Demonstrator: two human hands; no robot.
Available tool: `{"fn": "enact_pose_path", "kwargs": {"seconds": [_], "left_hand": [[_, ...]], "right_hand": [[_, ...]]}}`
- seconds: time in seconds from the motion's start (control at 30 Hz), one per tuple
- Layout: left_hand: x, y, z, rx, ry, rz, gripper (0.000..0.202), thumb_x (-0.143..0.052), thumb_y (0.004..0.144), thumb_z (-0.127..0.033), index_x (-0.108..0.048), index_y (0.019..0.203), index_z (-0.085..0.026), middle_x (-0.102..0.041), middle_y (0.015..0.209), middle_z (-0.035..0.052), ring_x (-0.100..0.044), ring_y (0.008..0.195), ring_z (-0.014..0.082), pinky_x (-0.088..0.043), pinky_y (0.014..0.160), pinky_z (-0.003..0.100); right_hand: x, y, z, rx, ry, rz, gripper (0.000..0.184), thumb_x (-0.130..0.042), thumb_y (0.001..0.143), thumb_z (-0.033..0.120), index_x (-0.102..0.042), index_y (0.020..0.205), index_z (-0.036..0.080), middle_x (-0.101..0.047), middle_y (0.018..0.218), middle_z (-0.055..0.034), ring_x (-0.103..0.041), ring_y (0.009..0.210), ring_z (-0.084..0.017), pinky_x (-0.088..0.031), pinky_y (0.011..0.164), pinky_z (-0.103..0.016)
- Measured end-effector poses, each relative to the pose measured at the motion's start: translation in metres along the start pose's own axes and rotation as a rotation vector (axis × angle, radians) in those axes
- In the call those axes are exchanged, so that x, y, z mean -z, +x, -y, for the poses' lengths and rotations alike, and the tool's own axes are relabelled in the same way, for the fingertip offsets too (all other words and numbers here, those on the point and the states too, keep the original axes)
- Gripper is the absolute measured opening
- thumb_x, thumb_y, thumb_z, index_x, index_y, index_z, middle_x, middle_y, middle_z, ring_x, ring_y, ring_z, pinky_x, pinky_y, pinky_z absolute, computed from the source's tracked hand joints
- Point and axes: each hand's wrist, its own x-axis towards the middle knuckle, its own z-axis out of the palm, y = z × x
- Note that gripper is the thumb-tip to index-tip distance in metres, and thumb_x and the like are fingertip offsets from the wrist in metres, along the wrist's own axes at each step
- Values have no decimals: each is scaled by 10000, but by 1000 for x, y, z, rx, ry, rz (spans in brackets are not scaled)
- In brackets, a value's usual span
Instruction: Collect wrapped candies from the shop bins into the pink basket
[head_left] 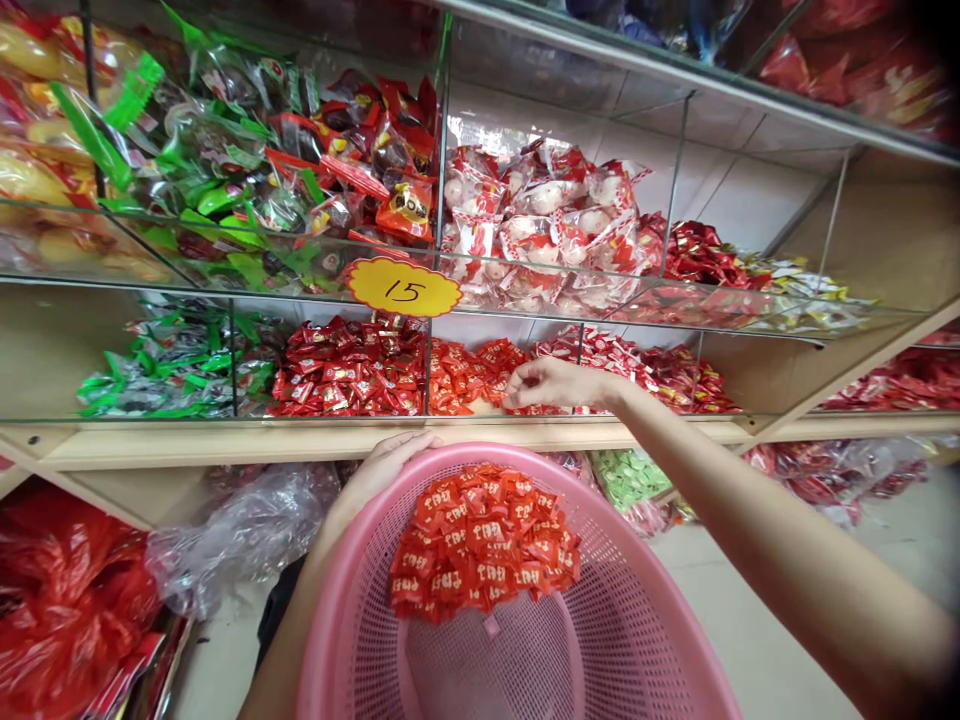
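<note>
A pink plastic basket (637, 540) with perforated walls is in front of me, tilted so I see inside. A heap of small red-orange wrapped candies (487, 540) lies against its far side. My left hand (397, 457) is closed at the basket's far left rim, its arm running along the outside; part of the fingers is hidden. On the lower shelf, my right hand (551, 384) reaches into a compartment of matching red-orange candies (457, 375). Its fingers are curled down, and whatever they hold is hidden. A bare patch of shelf bottom shows beside the fingertips.
Glass dividers separate darker red candies (349, 370), green-wrapped packets (180, 365) and red-and-white sweets (600, 350). A yellow tag (403, 288) reading 15 hangs on the upper glass edge. Below the wooden shelf edge (225, 442) are clear plastic bags (240, 530) and a red bag (67, 600).
</note>
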Motion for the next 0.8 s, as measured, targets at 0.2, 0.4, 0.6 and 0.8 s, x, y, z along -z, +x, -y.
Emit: {"fn": "enact_pose_path", "kwargs": {"seconds": [0.2, 0.4, 0.6, 0.8], "left_hand": [[0, 0, -4, -7, 14, -17, 204, -589, 760, -390, -722, 790, -239, -723, 939, 35, -621, 938, 212, -412, 891, 330], [1, 1, -2, -12, 30, -34, 229, -578, 759, -423, -726, 819, -258, -717, 956, 24, -613, 962, 219, -393, 921, 337], [1, 0, -4, -10, 38, -34, 218, -608, 736, -413, -737, 818, -258, -721, 946, 30, -613, 954, 231, -398, 919, 341], [2, 1, -3, 5, 34, -31, 203, -608, 736, -408, -736, 813, -270, -716, 949, 30, -607, 971, 238, -402, 911, 334]], "right_hand": [[-41, -15, 29, 76, -388, 100, 179, -658, 739, 259, -670, 864, 132, -581, 648, 9, -461, 569, -90, -344, 545, -223], [-78, 3, 28, 84, -659, 130, 133, -615, 798, 230, -691, 887, 166, -673, 844, -62, -562, 694, -147, -342, 581, -249], [-85, 6, 28, 82, -753, 156, 170, -547, 842, 215, -693, 915, 170, -693, 864, -76, -604, 749, -173, -353, 613, -254], [-87, 2, 31, 57, -791, 155, 180, -548, 847, 251, -676, 956, 187, -692, 918, -70, -613, 818, -179, -355, 618, -240]]}}
